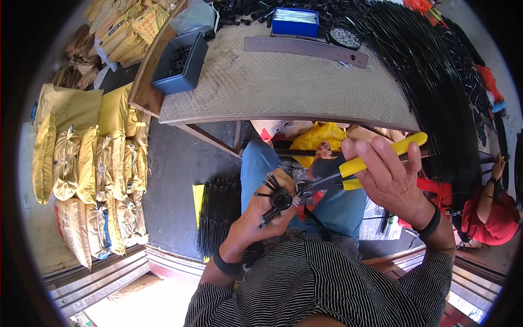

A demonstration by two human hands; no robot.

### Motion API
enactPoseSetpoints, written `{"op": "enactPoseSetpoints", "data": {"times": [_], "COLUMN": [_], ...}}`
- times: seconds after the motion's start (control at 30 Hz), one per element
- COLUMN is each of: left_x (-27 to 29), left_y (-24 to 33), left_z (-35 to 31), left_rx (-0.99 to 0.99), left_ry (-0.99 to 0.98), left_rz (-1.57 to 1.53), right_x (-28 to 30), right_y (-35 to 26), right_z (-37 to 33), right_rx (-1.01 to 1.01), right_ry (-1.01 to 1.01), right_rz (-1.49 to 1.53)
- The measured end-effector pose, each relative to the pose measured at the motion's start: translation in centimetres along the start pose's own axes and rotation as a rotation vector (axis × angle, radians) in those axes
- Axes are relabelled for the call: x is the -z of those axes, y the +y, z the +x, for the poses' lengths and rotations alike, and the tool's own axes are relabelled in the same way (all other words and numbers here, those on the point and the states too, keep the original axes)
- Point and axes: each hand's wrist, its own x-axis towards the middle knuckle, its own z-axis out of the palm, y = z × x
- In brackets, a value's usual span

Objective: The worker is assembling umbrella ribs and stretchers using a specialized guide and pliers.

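Observation:
My left hand [254, 216] is closed around a black umbrella-frame hub [281, 200], a round socket with several short dark ribs fanning out from it. In my right hand [393, 180] is a pair of pliers [357, 168] with yellow handles, the fingers wrapped over the grips. The pliers' dark jaws meet the hub's right side, where a thin bright wire seems to lie. Whether the jaws grip that wire is too small to tell. Both hands are above my lap, over my blue trousers [261, 163].
Ahead stands a workbench [283, 92] with a grey-blue bin [182, 82], a blue box [295, 23] of short wires, a flat metal bar [305, 50] and long black rods [430, 71]. Yellow sacks [71, 109] are stacked left. A person in red [493, 215] is at the right.

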Motion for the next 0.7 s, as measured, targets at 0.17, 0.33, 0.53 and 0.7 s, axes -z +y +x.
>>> {"op": "enactPoseSetpoints", "data": {"times": [0.17,0.33,0.53,0.7], "left_x": [0.0,0.3,0.0,-0.5], "left_y": [-0.3,-0.3,-0.7,-1.1], "left_z": [-0.2,-0.1,-0.3,-0.4], "left_rx": [0.045,0.133,0.13,0.116], "left_ry": [0.035,0.043,0.05,0.126], "left_rz": [-0.057,-0.081,-0.035,0.0], "right_x": [-0.9,-1.3,-1.7,-3.8], "right_y": [-1.5,-2.4,-2.6,-7.1], "right_z": [-0.6,-2.3,-0.6,-2.2], "right_rx": [-0.082,-0.171,-0.144,-0.388], "right_ry": [0.09,-0.008,0.13,0.145], "right_rz": [-0.159,-0.048,-0.043,0.033]}}
